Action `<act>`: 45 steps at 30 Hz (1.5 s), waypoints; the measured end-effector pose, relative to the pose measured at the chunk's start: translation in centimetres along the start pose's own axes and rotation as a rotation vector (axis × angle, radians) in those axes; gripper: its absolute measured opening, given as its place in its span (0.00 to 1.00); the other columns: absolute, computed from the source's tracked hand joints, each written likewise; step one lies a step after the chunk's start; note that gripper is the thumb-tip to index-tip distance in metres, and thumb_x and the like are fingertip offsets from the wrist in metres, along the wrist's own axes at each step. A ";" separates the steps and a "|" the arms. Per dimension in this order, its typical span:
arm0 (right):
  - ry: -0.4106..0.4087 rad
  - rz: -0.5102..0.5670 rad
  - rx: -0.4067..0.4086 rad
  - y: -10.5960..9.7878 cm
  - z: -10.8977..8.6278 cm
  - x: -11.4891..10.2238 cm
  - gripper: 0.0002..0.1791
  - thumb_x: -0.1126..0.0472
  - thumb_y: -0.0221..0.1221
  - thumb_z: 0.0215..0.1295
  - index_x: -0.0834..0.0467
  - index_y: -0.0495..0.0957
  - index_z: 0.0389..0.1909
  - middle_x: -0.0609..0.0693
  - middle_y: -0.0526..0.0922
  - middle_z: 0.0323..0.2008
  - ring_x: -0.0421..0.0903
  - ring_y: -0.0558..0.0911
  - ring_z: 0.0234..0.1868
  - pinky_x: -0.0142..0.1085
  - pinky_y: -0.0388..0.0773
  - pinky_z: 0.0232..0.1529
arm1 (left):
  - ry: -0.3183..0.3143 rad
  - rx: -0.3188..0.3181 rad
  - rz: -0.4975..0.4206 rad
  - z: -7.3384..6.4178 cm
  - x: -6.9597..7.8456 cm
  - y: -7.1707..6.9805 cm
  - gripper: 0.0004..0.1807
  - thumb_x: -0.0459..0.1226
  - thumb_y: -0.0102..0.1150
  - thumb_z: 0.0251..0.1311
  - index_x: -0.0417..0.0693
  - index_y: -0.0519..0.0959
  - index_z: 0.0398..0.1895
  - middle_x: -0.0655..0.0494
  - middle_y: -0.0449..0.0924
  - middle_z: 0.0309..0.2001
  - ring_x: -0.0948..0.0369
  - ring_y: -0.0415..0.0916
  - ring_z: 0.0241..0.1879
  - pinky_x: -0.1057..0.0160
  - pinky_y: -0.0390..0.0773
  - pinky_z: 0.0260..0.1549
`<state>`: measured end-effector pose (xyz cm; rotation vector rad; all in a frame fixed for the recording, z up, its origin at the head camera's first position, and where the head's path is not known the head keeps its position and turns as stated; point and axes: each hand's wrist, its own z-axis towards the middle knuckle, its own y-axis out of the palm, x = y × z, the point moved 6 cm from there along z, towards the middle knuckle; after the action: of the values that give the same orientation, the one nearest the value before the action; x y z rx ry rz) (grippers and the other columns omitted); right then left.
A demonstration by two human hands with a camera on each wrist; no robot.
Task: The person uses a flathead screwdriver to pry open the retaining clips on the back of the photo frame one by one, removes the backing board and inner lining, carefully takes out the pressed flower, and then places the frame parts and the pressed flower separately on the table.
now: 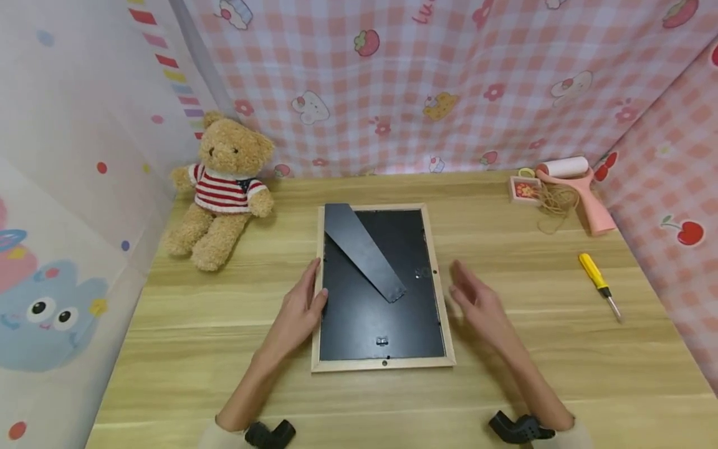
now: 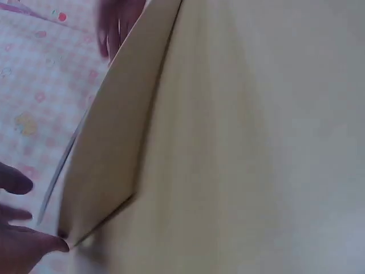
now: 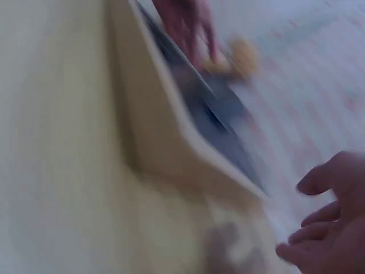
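A picture frame (image 1: pixel 383 365) with a pale wood border lies face down on the table, showing its black backing. Its dark stand leg (image 1: pixel 364 252) slants across the back toward the upper left corner. At the left edge, my left hand (image 1: pixel 295 312) touches the wood with straight fingers along the side and the thumb by the rim. My right hand (image 1: pixel 482 307) is held off the right edge, fingers loosely extended and holding nothing; the right wrist view, though blurred, shows a gap between that hand (image 3: pixel 333 220) and the frame (image 3: pixel 154 114).
A teddy bear (image 1: pixel 221 187) in a striped shirt sits at the back left. Back right are a pink-handled lint roller (image 1: pixel 589 193), a small box (image 1: pixel 525 189) and a bundle of twine (image 1: pixel 558 201). A yellow-handled screwdriver (image 1: pixel 599 284) lies to the right. Patterned cloth (image 1: pixel 392 81) hangs behind.
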<state>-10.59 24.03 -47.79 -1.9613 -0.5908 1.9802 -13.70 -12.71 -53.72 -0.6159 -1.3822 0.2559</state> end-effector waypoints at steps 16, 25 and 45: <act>0.229 -0.715 0.263 -19.9 -3.3 11.1 0.27 0.60 0.64 0.81 0.84 0.70 0.57 0.86 0.69 0.50 0.85 0.71 0.50 0.76 0.72 0.46 | 0.080 -0.288 0.221 8.0 -0.3 -2.1 0.51 0.68 0.62 0.71 0.67 0.54 0.91 0.30 0.32 0.89 0.34 0.23 0.88 0.26 0.20 0.80; 0.046 -0.623 0.278 -18.0 0.6 7.6 0.17 0.68 0.62 0.79 0.84 0.78 0.51 0.75 0.82 0.37 0.61 0.84 0.31 0.53 0.82 0.31 | 0.143 -0.383 0.125 8.0 -0.6 -4.1 0.59 0.71 0.68 0.63 0.62 0.55 0.91 0.39 0.31 0.91 0.42 0.23 0.90 0.36 0.17 0.83; -0.121 0.453 -0.353 7.5 7.1 -6.2 0.18 0.64 0.64 0.80 0.64 0.85 0.66 0.52 0.95 0.47 0.51 0.93 0.52 0.33 0.85 0.62 | 0.172 -0.495 0.156 8.3 -1.8 -4.2 0.78 0.76 0.75 0.44 0.59 0.44 0.93 0.39 0.29 0.90 0.47 0.18 0.90 0.41 0.22 0.86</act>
<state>-16.92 13.87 -46.04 -2.3649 -0.5989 2.4134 -22.83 -14.89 -52.41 -1.1326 -1.2350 -0.0213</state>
